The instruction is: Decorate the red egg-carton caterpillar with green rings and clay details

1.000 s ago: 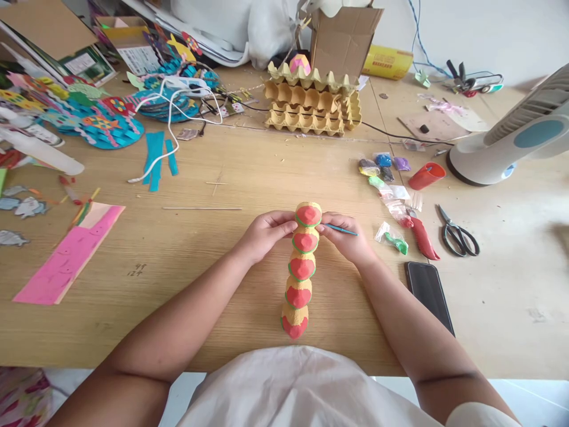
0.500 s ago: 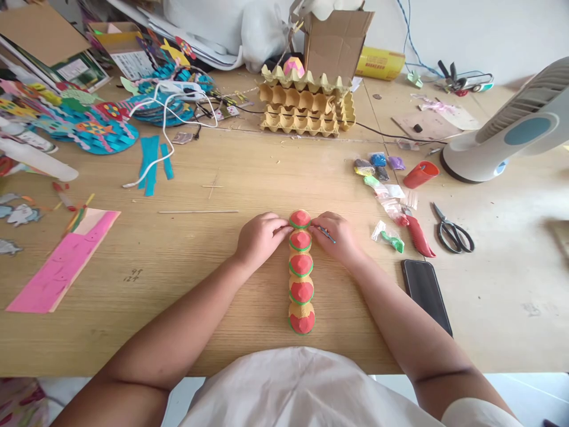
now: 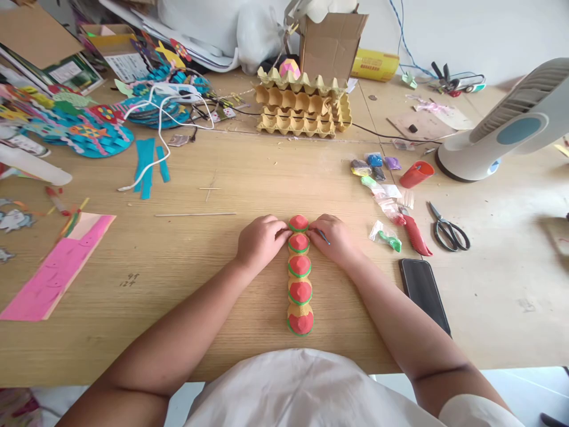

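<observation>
You are holding a five-cup egg-carton strip (image 3: 300,265) on the wooden table (image 3: 186,344), and it is lying lengthwise in front of you, its far end sitting between your hands. Your left hand (image 3: 261,242) is keeping its thumb and forefinger narrow, apparently pinching the strip's edge by the farthest cup. Your right hand (image 3: 334,240) is closing its fingers around a slim blue tool (image 3: 325,237) while its fingertips are meeting the opposite edge; whether they are gripping or only touching, you cannot tell.

All five cups are wearing red tops, and green edging is showing around their lower rims — so the colouring is looking well advanced. Tan carton is showing between the cups, most plainly at the nearest one, where the red is ending in an uneven edge. The undersides are hiding from view, so their state cannot be judged. To the right, a packet of green clay (image 3: 390,241) is lying beside a red-handled utility knife (image 3: 416,234) — both apart from your hands.
</observation>
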`<state>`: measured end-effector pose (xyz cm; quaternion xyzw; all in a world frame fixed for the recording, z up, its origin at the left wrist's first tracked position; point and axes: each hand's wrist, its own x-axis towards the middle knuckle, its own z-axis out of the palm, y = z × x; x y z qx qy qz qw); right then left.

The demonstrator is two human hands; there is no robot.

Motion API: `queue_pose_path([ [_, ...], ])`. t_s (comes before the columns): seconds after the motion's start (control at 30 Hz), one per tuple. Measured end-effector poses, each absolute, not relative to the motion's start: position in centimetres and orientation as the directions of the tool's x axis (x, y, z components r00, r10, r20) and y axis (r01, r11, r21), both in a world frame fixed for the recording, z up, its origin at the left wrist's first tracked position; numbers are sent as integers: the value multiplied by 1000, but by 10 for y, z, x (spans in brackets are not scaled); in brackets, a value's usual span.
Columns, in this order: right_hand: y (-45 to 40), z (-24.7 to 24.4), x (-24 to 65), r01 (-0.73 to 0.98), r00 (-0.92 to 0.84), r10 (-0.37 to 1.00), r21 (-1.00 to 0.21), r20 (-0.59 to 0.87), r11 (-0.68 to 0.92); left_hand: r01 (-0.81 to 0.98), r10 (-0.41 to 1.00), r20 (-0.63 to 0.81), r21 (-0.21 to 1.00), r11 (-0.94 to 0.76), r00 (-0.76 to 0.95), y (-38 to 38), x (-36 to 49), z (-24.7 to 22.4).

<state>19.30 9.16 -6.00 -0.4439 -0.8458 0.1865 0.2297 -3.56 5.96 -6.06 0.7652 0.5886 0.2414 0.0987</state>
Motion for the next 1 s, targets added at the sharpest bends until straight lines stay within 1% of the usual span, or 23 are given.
queue_pose_path([
  [0.23, 91, -61, 186, 760, -429, 885, -458, 181, 462, 871, 954, 256, 420, -256, 157, 61, -34, -59],
  [0.37, 90, -60, 182, 776, -422, 889, -435, 179, 456, 876, 952, 280, 421, -234, 120, 64, -34, -60],
  [0.47, 87, -58, 181, 772, -437, 881, -427, 182, 471, 863, 945, 300, 435, -258, 131, 66, -37, -63],
  [0.6, 80, -43, 181, 831, -404, 908, -371, 111, 415, 852, 935, 338, 454, -261, 107, 65, -41, -66],
  [0.7, 71, -22, 179, 880, -398, 917, -267, 36, 393, 826, 930, 358, 499, -261, 78, 62, -43, -66],
  [0.83, 57, 3, 185, 920, -391, 919, -37, -49, 390, 796, 923, 380, 540, -273, 59, 61, -41, -64],
  [0.93, 43, 8, 197, 911, -379, 918, 127, -118, 393, 781, 922, 383, 560, -278, 54, 61, -40, -65],
  [1.0, 34, 3, 207, 891, -387, 908, 190, -161, 413, 774, 924, 378, 567, -280, 57, 61, -39, -65],
])
